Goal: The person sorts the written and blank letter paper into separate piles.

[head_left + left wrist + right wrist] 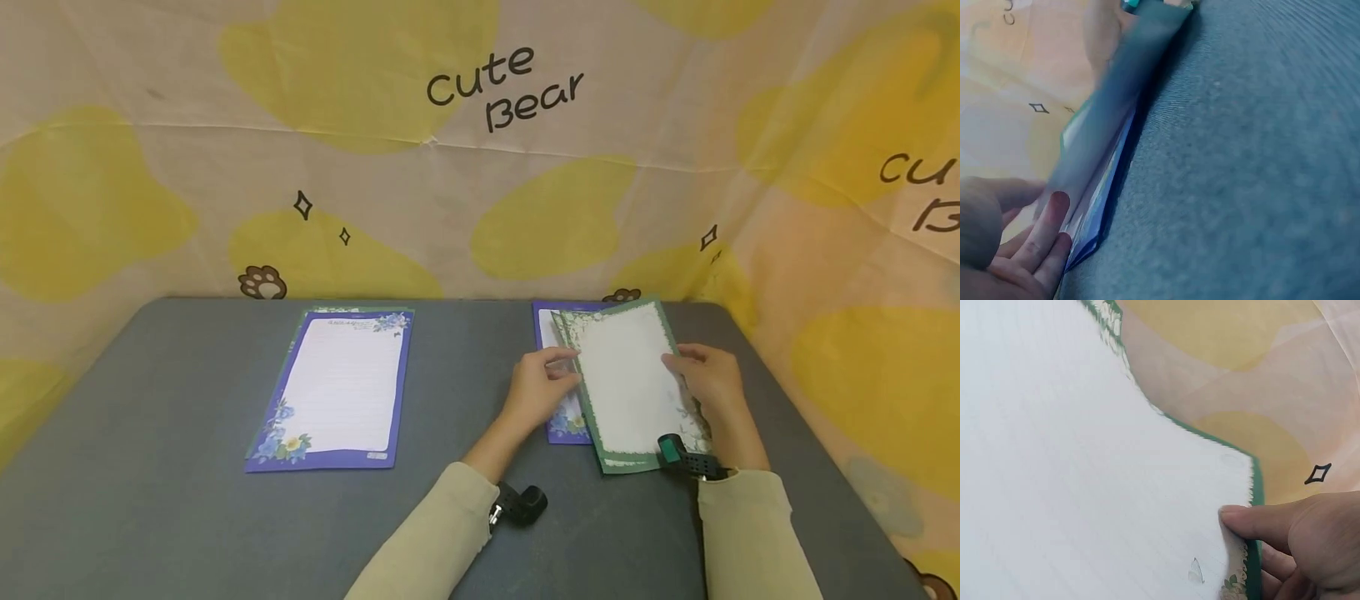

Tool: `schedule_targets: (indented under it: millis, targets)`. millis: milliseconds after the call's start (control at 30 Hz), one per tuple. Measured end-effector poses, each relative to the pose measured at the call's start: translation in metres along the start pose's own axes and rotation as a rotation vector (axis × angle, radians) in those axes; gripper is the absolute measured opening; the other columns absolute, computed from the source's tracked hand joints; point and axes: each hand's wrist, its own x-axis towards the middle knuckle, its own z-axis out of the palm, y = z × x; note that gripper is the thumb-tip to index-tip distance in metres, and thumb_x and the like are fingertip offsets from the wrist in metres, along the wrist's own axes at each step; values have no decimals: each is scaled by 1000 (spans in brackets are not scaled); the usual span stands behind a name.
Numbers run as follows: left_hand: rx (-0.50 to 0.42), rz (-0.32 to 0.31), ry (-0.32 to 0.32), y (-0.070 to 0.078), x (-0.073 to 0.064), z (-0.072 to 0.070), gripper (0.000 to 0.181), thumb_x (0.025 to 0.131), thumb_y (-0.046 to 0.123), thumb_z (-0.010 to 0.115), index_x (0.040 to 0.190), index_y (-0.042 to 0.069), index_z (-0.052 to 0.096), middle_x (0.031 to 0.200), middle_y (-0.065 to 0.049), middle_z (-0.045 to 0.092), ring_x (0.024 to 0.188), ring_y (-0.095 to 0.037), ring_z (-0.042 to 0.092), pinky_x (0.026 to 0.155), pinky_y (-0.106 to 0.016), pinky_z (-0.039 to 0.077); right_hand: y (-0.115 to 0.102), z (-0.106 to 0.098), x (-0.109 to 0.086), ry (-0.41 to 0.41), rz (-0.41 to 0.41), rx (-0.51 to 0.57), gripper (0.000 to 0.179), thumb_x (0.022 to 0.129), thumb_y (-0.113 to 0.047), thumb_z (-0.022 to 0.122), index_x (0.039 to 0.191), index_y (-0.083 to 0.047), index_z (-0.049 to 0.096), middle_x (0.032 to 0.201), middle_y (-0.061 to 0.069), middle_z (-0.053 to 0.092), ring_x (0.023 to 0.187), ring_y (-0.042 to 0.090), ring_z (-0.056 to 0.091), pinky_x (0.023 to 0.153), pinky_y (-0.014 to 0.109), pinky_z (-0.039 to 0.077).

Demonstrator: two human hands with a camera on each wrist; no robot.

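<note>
A few sheets of green-bordered letter paper, slightly fanned at the left edge, are held tilted up between both hands. At their right edge my right hand pinches them, with the thumb on the printed face and the other fingers behind, as the right wrist view shows. My left hand holds the left edge, and in the left wrist view its fingers lie against the underside of the paper. Beneath and to the left, a purple-bordered sheet with blue flowers lies partly covered on the table.
On the left of the grey table lies another purple-bordered sheet, with green-bordered paper peeking out behind it. A yellow-patterned cloth hangs along the table's back and right sides. Each wrist wears a black camera band.
</note>
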Motion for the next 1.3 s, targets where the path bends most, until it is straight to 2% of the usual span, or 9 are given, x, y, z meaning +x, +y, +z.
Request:
schedule_targets:
  millis: [133, 267, 433, 600, 800, 1100, 1200, 1300]
  targets:
    - [-19, -24, 38, -1, 0, -3, 35, 87, -2, 69, 121, 6, 72, 120, -15, 75, 95, -24, 77, 71, -23, 60, 2, -3, 3, -40, -22, -2, 67, 105, -34, 48, 155, 7, 31, 157, 33, 34, 138, 47, 40, 110, 59, 42]
    - [-24, -22, 91, -2, 2, -3, 41, 82, -6, 63, 120, 6, 73, 110, -15, 77, 92, -22, 77, 75, -23, 60, 2, -7, 3, -97, -44, 1, 70, 107, -34, 41, 157, 10, 19, 158, 37, 27, 142, 52, 35, 114, 64, 35]
    - [-60, -27, 151, -2, 3, -3, 42, 81, -9, 60, 118, 5, 74, 106, -14, 78, 90, -21, 77, 74, -20, 60, 2, -9, 4, -146, -53, 6, 74, 107, -37, 42, 157, 10, 15, 162, 36, 18, 147, 53, 26, 117, 67, 30]
    - [-43, -3, 143, 0, 2, -3, 38, 84, -7, 62, 119, 5, 73, 109, -13, 78, 92, -22, 77, 72, -19, 59, 1, -7, 5, -177, -41, 47, 79, 104, -43, 49, 159, 5, 18, 167, 30, 10, 152, 52, 14, 117, 72, 25]
    - [-2, 0, 120, 4, 1, -6, 39, 85, -6, 62, 120, 5, 73, 110, -13, 77, 92, -21, 77, 72, -18, 58, -2, -7, 1, -163, -55, 87, 78, 103, -44, 53, 159, 2, 24, 165, 29, 21, 149, 49, 25, 114, 74, 27]
    - [108, -30, 104, 9, -1, -20, 37, 88, -3, 61, 123, 4, 71, 112, -13, 77, 95, -22, 77, 74, -22, 60, -7, 1, 1, -182, -122, 47, 75, 103, -41, 56, 157, 2, 28, 158, 32, 35, 145, 49, 33, 117, 66, 31]
    - [102, -61, 86, 7, -3, -26, 34, 92, 4, 65, 126, 4, 70, 115, -14, 76, 93, -23, 76, 72, -24, 60, -11, 8, -1, -158, -138, 60, 71, 103, -37, 57, 157, 1, 30, 153, 32, 42, 139, 48, 43, 113, 60, 39]
    - [90, -78, 83, 3, -6, -33, 34, 93, 9, 69, 127, 4, 69, 118, -16, 74, 93, -25, 75, 71, -28, 60, -17, 17, -4, -140, -154, 65, 67, 103, -34, 57, 157, -2, 33, 148, 31, 49, 130, 44, 53, 103, 49, 48]
